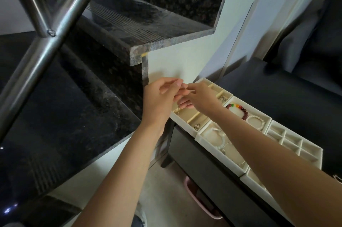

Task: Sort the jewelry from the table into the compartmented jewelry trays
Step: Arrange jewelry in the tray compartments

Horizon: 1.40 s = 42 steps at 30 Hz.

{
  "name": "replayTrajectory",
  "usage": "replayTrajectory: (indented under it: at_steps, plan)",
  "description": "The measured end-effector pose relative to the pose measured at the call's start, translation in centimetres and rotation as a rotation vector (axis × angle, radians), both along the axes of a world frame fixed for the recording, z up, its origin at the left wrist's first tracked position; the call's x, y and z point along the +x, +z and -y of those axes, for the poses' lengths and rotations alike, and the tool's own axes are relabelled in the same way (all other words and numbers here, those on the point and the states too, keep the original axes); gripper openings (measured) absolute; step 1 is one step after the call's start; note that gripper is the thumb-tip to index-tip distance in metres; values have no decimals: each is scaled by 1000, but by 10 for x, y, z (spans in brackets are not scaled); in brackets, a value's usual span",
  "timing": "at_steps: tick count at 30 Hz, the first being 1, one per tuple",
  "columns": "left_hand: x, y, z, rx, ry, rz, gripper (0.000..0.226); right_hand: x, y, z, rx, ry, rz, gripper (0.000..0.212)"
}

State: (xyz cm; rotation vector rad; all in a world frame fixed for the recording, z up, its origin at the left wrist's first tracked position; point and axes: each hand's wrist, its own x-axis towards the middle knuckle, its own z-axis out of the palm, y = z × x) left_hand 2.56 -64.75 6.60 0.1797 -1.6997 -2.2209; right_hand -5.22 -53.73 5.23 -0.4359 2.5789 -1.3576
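My left hand [161,97] and my right hand [201,97] meet above the far cream tray [182,118], fingertips pinched together on a thin gold chain [178,110] whose end dangles down into a long slot of that tray. A small silver piece [197,126] lies in a neighbouring slot of the same tray. The middle tray [202,140] holds a red and coloured bead bracelet [238,109], a white pearl bracelet [256,122] and white and silver bangles [221,138]. A gridded tray [296,145] sits at the right.
The trays stand in a row on a dark table [199,160] against a white wall. Dark granite stair steps [77,108] and a steel railing [55,28] fill the left. A dark sofa [288,86] lies behind the trays. A pink bin [201,200] sits under the table.
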Motion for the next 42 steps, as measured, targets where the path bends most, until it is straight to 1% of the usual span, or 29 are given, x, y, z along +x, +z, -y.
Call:
replayTrajectory:
  at_steps: [5,12,19,25,28,30,37,42]
  plan:
    - [1,0,-3,0,-7,1,12,-7,-8,-1,80,-2,-32,24]
    - [-2,-2,-3,-7,2,2,11,-15,-14,-7,165,-24,-78,23]
    - [-2,-1,-5,-15,-14,-5,9,-19,-9,-18,151,-68,-100,22]
    - [-3,-1,-6,-20,-6,-5,9,-14,-3,-14,151,-41,-116,22]
    - [-2,-1,-6,-15,-8,-1,9,-11,-7,-9,216,-1,-119,22]
    - [-2,-1,-5,-11,-3,6,9,-8,-12,-5,254,33,-103,20]
    - [-4,-1,-3,-8,8,11,9,-5,-13,-2,265,110,-53,18]
    - [-5,-1,-5,-16,5,11,10,-8,-14,-4,310,89,-85,16]
